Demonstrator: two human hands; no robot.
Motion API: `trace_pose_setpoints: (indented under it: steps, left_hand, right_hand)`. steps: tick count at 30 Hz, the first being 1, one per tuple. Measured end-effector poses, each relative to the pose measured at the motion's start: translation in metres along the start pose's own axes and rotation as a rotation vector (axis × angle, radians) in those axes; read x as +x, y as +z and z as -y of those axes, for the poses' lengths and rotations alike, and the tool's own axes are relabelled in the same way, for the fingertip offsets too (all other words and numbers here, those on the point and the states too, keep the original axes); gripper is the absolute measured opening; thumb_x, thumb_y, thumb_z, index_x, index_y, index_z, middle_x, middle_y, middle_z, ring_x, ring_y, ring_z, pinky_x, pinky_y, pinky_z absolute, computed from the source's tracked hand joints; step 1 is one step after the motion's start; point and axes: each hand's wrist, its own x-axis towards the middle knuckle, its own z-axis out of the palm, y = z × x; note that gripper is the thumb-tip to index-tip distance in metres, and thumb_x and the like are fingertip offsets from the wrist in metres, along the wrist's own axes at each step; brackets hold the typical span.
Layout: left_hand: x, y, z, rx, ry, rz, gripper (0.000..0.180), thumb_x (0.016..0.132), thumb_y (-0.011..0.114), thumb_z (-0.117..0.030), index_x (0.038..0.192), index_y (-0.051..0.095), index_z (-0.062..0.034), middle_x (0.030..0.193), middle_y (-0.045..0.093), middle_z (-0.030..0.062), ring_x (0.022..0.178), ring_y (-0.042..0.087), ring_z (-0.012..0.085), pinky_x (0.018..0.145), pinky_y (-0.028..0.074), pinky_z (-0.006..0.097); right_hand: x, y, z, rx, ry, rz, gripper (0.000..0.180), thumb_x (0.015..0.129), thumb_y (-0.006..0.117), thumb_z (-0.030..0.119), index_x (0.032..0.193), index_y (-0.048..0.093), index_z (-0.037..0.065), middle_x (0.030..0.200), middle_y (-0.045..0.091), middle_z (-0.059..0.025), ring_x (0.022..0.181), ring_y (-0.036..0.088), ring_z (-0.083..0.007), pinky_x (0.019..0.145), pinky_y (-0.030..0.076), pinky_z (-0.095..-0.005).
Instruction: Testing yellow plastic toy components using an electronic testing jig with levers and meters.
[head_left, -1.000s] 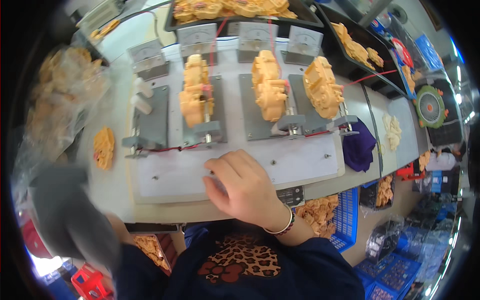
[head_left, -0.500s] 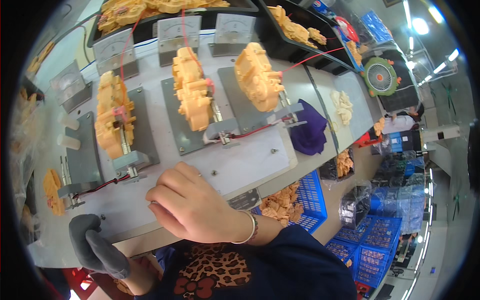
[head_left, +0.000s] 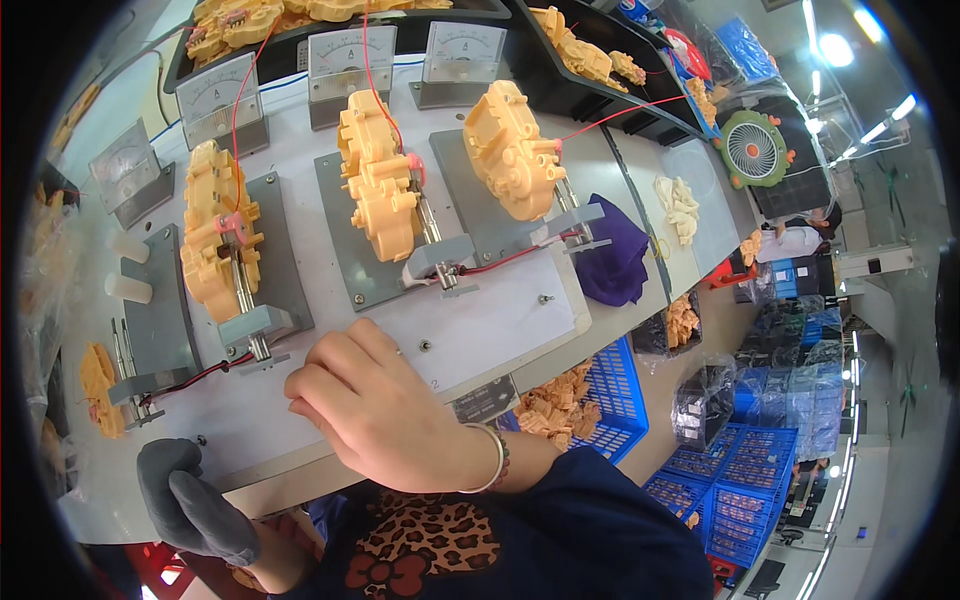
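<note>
My right hand [head_left: 385, 415] rests knuckles-up on the white base plate [head_left: 490, 320], fingers curled under, nothing visible in it; a bangle sits on the wrist. It lies just below the left orange plastic housing [head_left: 215, 240], clamped on a grey fixture. Two more orange housings [head_left: 378, 175] [head_left: 515, 150] stand clamped on fixtures to the right, with red wires running to them. My left hand [head_left: 190, 500], in a grey glove, is bent at the bench's front edge, lower left; what it holds is hidden.
Three analog meters [head_left: 350, 60] stand behind the fixtures. An empty grey fixture [head_left: 155, 320] is at far left, a purple cloth [head_left: 612, 260] at right. A blue crate [head_left: 605, 395] of orange parts sits below the bench. A small fan [head_left: 757, 148] stands far right.
The view has swung left and closer to the bench. My right hand has slid left along the white plate toward the left fixture. The gloved left hand has come up to the bench edge.
</note>
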Motion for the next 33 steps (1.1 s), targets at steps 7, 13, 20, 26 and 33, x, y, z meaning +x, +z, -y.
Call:
trace_pose_setpoints:
  steps: [7,13,20,26,33]
  left_hand:
    - [-0.002,0.0,0.001,-0.045,-0.024,-0.035,0.025,0.092,0.043,-0.017,0.086,0.055,0.0035,0.077,0.049,0.005,0.068,0.04,0.0131,0.06,0.028,0.026]
    - [0.001,-0.001,-0.001,0.01,-0.042,-0.017,0.025,0.092,0.043,-0.017,0.086,0.055,0.0033,0.078,0.049,0.0046,0.068,0.041,0.0128,0.061,0.03,0.026]
    - [0.008,0.001,-0.015,0.015,-0.094,0.037,0.016,0.078,0.047,-0.007,0.079,0.057,0.0048,0.073,0.053,0.0118,0.068,0.05,0.0209,0.063,0.039,0.031]
    - [0.042,-0.015,-0.05,0.155,0.353,0.284,0.019,0.077,0.056,-0.009,0.089,0.059,0.005,0.079,0.058,0.0139,0.073,0.052,0.024,0.069,0.041,0.033]
    - [0.133,0.039,-0.054,0.414,0.605,0.791,0.036,0.089,0.056,-0.028,0.12,0.056,-0.0105,0.098,0.063,0.0131,0.081,0.061,0.0305,0.071,0.048,0.037]
  right_hand:
    - [0.001,0.001,0.001,0.04,-0.004,-0.022,0.018,0.075,0.07,0.003,0.088,0.058,0.004,0.085,0.05,-0.0079,0.08,0.047,-0.0274,0.074,0.041,-0.035]
    - [0.004,0.001,0.001,0.058,-0.016,-0.019,0.017,0.075,0.069,0.003,0.088,0.058,0.004,0.084,0.05,-0.0078,0.079,0.047,-0.0271,0.072,0.041,-0.0343]
    - [0.002,0.002,0.0,-0.033,-0.142,-0.001,0.015,0.073,0.068,0.001,0.085,0.059,0.002,0.081,0.049,-0.0086,0.073,0.049,-0.0273,0.067,0.043,-0.035]
    - [0.002,-0.004,-0.003,0.218,-0.084,-0.162,0.049,0.07,0.077,0.006,0.112,0.051,0.0,0.107,0.056,-0.0128,0.088,0.056,-0.024,0.072,0.046,-0.0336]
    - [0.005,0.005,0.001,0.437,-0.218,-0.058,0.049,0.071,0.069,0.002,0.116,0.052,-0.002,0.107,0.058,-0.0144,0.081,0.06,-0.0189,0.071,0.048,-0.0289]
